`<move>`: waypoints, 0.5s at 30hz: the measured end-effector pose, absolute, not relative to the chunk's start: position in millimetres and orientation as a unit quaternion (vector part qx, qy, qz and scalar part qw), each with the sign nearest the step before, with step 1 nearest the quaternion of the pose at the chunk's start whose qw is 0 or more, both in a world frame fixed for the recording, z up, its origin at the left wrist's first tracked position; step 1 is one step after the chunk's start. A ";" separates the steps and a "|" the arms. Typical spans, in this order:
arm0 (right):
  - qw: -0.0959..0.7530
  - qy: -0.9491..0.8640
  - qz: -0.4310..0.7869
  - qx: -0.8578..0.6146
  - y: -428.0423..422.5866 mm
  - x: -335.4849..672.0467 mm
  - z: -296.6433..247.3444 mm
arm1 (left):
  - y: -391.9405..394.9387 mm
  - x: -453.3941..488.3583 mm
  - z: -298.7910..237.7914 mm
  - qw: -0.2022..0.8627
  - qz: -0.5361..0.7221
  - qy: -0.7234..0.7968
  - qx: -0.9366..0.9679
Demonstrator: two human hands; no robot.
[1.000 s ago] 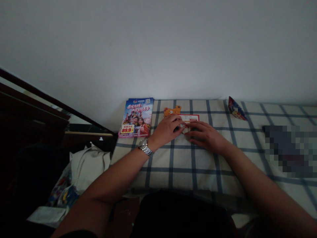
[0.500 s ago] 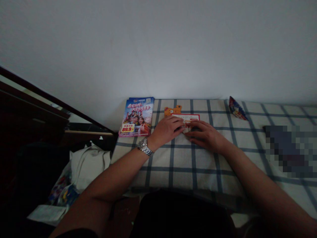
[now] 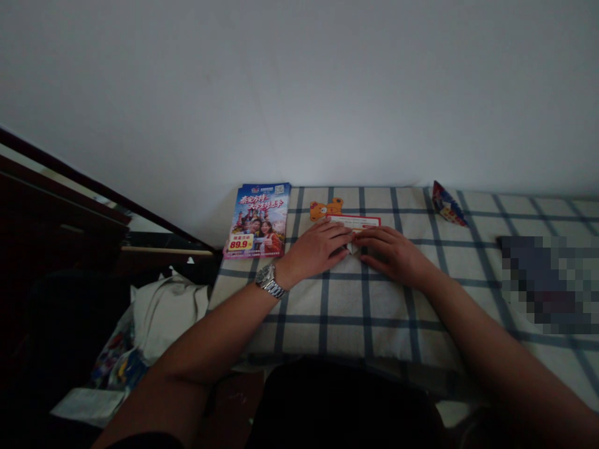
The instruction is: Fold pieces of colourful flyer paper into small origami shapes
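Observation:
Both hands rest on a checked cloth (image 3: pixel 355 312) near its far side. My left hand (image 3: pixel 318 251), with a metal watch at the wrist, lies fingers flat and stretched toward the right. My right hand (image 3: pixel 390 254) lies flat opposite it, fingertips meeting the left ones. Between and under the fingertips is a small pale folded paper (image 3: pixel 352 247), mostly hidden. A red-bordered sheet (image 3: pixel 358 221) with an orange bear shape (image 3: pixel 326 209) lies just beyond the hands.
A colourful leaflet stack (image 3: pixel 257 220) lies at the cloth's far left corner. A folded coloured paper figure (image 3: pixel 447 204) stands at the far right by the wall. A blurred dark patch (image 3: pixel 545 280) lies right. Pale fabric and clutter (image 3: pixel 163 312) sit below left.
Both hands have flattened and slid slightly toward me over the small paper; the left fingers, curled before, now lie stretched out.

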State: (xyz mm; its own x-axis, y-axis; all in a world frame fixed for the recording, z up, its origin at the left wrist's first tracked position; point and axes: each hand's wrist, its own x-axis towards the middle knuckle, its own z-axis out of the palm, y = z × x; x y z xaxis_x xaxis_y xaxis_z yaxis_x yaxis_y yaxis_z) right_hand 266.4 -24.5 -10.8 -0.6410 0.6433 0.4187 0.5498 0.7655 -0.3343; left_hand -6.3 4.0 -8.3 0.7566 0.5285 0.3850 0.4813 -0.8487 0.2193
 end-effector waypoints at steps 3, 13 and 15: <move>0.279 -0.889 0.093 -0.351 -24.6 267.5 -13.2 | 2.8 -6.2 -7.4 0.056 0.209 0.270 0.938; 0.288 -0.880 0.049 -0.374 -19.8 267.8 -11.5 | -0.5 -3.8 -6.5 0.059 0.195 0.263 0.943; 0.284 -0.881 0.043 -0.376 -18.8 268.2 -14.0 | -0.8 -3.7 -5.6 0.063 0.192 0.262 0.944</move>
